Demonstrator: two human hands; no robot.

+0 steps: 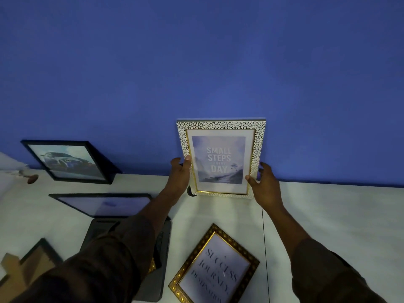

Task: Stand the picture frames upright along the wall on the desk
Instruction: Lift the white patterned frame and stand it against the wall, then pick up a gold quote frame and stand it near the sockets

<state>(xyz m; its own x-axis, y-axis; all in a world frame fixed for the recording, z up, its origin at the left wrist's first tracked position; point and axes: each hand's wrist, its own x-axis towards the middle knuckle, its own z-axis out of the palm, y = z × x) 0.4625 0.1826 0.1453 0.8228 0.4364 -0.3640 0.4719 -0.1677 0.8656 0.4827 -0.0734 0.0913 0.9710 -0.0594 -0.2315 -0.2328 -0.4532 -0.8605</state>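
white pebble frame [259,149]: upright at the far edge of the worktop [328,215], against the blue wall [196,62]; gold inner border; print reads "small steps every day"; bottom edge on or just above the worktop, cannot tell which.
left hand [179,173]: gripping the frame's left side, thumb over the front edge.
right hand [265,182]: at the frame's right side, thumb on the front edge, fingers reaching behind; loosely gripping.
black frame [70,161]: far left, propped and tilted against the wall, car picture inside.
gold frame [215,267]: near centre, lying flat face up, turned diagonally; text reads "success", "journey", "destination".
wooden-backed frame [28,262]: near left, lying face down, dark edge, stand showing.
laptop [105,204]: left of centre, open, screen lit, keyboard partly hidden under the left sleeve [105,259].
small brown object [32,178]: far left on the worktop, too blurred to tell.
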